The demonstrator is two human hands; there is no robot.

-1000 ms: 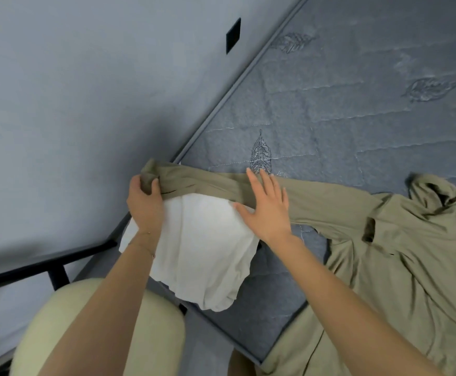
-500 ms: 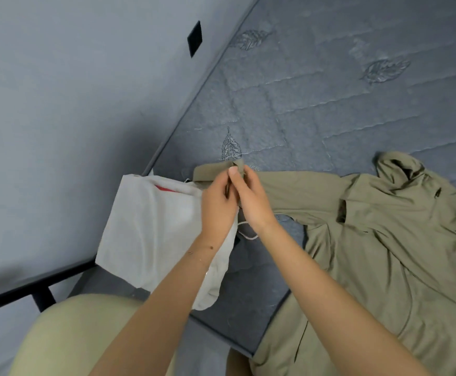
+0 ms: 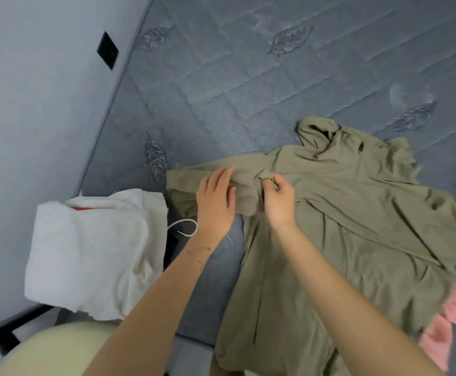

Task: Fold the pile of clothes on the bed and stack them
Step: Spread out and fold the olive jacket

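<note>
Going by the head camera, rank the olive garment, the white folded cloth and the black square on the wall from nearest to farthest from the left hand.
1. Olive garment: under the left hand, which rests on its sleeve.
2. White folded cloth: to the hand's left, at the bed's edge.
3. Black square: up on the wall, far left.

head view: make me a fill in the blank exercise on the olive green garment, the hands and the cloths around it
The olive-green fabric garment lies spread on a grey quilted ____.
The right hand pinches a fold while the left hand rests flat on its ____.
The folded terry cloth beside the left forearm is ____.
The crumpled cloth at the garment's lower right edge is ____.
Missing: mattress, sleeve, white, pink.
</note>
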